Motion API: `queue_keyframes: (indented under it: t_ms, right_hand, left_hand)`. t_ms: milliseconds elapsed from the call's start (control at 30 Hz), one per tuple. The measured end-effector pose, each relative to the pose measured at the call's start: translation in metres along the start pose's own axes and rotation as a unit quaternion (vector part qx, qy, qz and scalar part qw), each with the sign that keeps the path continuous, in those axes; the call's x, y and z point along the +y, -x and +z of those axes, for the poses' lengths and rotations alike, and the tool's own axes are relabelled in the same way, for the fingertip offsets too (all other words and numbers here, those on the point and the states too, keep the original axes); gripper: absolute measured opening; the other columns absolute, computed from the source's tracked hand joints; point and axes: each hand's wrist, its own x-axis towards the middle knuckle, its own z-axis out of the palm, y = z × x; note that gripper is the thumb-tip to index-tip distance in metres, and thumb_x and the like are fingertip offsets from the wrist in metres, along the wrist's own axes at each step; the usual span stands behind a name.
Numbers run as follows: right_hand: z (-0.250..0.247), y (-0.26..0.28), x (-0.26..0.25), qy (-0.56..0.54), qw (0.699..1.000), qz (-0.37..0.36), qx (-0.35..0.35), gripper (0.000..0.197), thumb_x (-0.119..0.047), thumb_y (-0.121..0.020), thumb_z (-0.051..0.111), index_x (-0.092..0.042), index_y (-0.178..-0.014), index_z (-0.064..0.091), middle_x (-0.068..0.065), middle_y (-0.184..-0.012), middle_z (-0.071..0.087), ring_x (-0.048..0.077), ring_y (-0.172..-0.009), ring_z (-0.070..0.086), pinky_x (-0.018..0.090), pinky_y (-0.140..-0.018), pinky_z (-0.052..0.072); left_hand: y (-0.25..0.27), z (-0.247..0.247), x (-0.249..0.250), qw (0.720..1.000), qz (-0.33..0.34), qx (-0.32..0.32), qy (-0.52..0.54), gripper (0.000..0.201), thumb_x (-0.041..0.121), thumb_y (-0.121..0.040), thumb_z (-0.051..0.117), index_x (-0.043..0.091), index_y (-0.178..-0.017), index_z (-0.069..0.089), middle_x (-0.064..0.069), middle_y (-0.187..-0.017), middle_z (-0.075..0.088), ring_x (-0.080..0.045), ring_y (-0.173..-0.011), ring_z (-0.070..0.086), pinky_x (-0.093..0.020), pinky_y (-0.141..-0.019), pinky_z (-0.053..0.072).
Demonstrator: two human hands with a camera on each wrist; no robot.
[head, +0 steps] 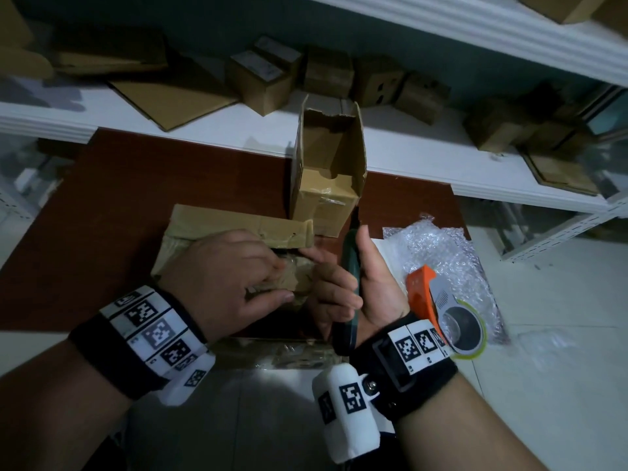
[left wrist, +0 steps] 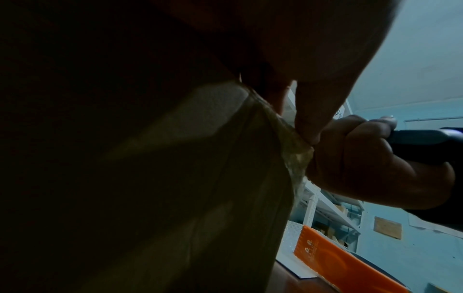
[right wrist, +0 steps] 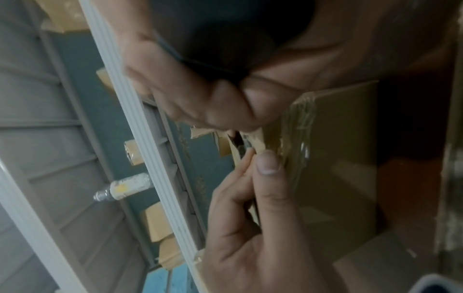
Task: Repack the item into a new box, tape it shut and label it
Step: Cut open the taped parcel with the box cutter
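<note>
The dark red table [head: 102, 205] carries a taped cardboard box [head: 217, 229] near its front edge, one flap raised at the far side. Behind it stands a smaller open box [head: 326, 178], upright, its top flaps up. To the right lies bubble wrap [head: 441, 253], with an orange tape dispenser [head: 438, 314] resting on it. The left hand [head: 234, 280] rests on the taped box, its grip pinching crumpled tape [head: 289, 277] between thumb and fingers. The right hand [head: 353, 287] sits just beside it, fingers touching the same tape while its grip is wrapped around a dark green knife [head: 351, 266], blade pointing away
</note>
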Motion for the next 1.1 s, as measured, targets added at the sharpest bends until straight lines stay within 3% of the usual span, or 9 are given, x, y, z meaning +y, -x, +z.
queue_keyframes:
  t_ms: [267, 400, 500, 600, 633, 700, 767, 900, 1100]
  right_hand:
    - [0.014, 0.005, -0.014, 0.007, 0.996, -0.076, -0.036, 0.075, -0.072, -0.092, 0.045, -0.008, -0.131, 0.049, -0.007, -0.053, 0.037, 0.004, -0.038, 0.034, 0.018, -0.037, 0.033]
    - [0.011, 0.003, -0.012, 0.111, 0.967, -0.132, 0.187, 0.074, -0.076, -0.092, 0.037, -0.01, -0.112, 0.064, 0.0, -0.053, 0.041, 0.013, -0.036, 0.036, 0.019, -0.039, 0.032]
    - [0.007, 0.004, -0.009, 0.325, 0.866, -0.169, 0.339, 0.051, -0.058, -0.101, 0.041, -0.017, -0.088, 0.068, 0.004, -0.058, 0.05, 0.018, -0.044, 0.043, 0.026, -0.046, 0.037]
    - [-0.003, 0.01, -0.007, 0.603, 0.676, -0.218, 0.363, 0.031, -0.04, -0.103, 0.05, -0.023, -0.078, 0.057, -0.003, -0.064, 0.059, 0.011, -0.057, 0.054, 0.032, -0.058, 0.043]
    - [-0.006, 0.012, -0.007, 0.641, 0.642, -0.219, 0.36, 0.026, -0.039, -0.103, 0.051, -0.026, -0.081, 0.057, -0.003, -0.064, 0.064, 0.009, -0.059, 0.059, 0.033, -0.061, 0.047]
    - [-0.008, 0.016, -0.008, 0.676, 0.615, -0.218, 0.344, 0.017, -0.04, -0.102, 0.052, -0.029, -0.093, 0.062, -0.004, -0.065, 0.068, 0.007, -0.06, 0.064, 0.032, -0.063, 0.051]
    - [-0.007, 0.02, -0.009, 0.717, 0.571, -0.218, 0.337, 0.015, -0.042, -0.102, 0.052, -0.034, -0.105, 0.064, -0.011, -0.067, 0.066, 0.005, -0.068, 0.064, 0.028, -0.065, 0.046]
    - [-0.008, 0.028, -0.013, 0.784, 0.499, -0.219, 0.297, 0.042, -0.05, -0.104, 0.035, -0.039, -0.139, 0.054, -0.008, -0.112, 0.071, 0.01, -0.106, 0.062, 0.032, -0.086, 0.049]
    - [-0.012, 0.04, -0.023, 0.857, 0.397, -0.154, 0.292, 0.058, -0.072, -0.089, 0.022, -0.052, -0.14, 0.043, -0.003, -0.095, 0.062, 0.024, -0.094, 0.063, 0.038, -0.074, 0.052]
  left_hand:
    - [-0.003, -0.003, 0.001, 0.999, -0.028, -0.001, 0.041, 0.037, 0.06, -0.092, 0.045, 0.034, -0.078, 0.067, 0.018, -0.082, 0.065, -0.003, -0.08, 0.058, -0.025, -0.066, 0.045]
    - [-0.004, -0.005, 0.002, 0.991, -0.09, 0.073, 0.072, 0.013, 0.035, -0.086, 0.068, 0.024, -0.081, 0.065, 0.01, -0.088, 0.062, -0.009, -0.075, 0.057, -0.023, -0.059, 0.048]
    - [-0.004, -0.008, 0.002, 0.986, -0.107, 0.125, 0.036, 0.016, 0.017, -0.077, 0.079, 0.015, -0.085, 0.065, 0.003, -0.096, 0.059, -0.012, -0.077, 0.055, -0.019, -0.06, 0.041]
    - [-0.011, -0.015, -0.003, 0.987, -0.117, 0.096, -0.054, 0.032, 0.03, -0.074, 0.079, 0.021, -0.102, 0.067, 0.002, -0.111, 0.056, -0.02, -0.102, 0.052, -0.039, -0.085, 0.042]
    - [-0.014, -0.018, -0.004, 0.988, -0.128, 0.061, -0.059, 0.042, 0.035, -0.076, 0.076, 0.025, -0.115, 0.064, 0.004, -0.124, 0.055, -0.02, -0.117, 0.048, -0.042, -0.097, 0.037]
    - [-0.017, -0.022, -0.006, 0.989, -0.143, -0.013, -0.043, 0.06, 0.044, -0.086, 0.065, 0.031, -0.142, 0.046, 0.014, -0.153, 0.035, -0.01, -0.144, 0.024, -0.037, -0.115, 0.018]
    - [-0.019, -0.02, -0.01, 0.986, -0.156, -0.057, -0.017, 0.06, 0.047, -0.095, 0.053, 0.033, -0.15, 0.034, 0.013, -0.157, 0.029, -0.01, -0.147, 0.019, -0.029, -0.115, 0.009]
    - [-0.023, -0.019, -0.017, 0.987, -0.148, -0.053, -0.03, 0.04, 0.047, -0.097, 0.041, 0.028, -0.13, 0.057, 0.006, -0.128, 0.064, -0.015, -0.119, 0.056, -0.035, -0.104, 0.038]
    - [-0.023, -0.023, -0.016, 0.991, -0.13, -0.019, -0.029, 0.036, 0.041, -0.102, 0.034, 0.027, -0.109, 0.067, 0.006, -0.104, 0.071, -0.018, -0.098, 0.065, -0.04, -0.088, 0.046]
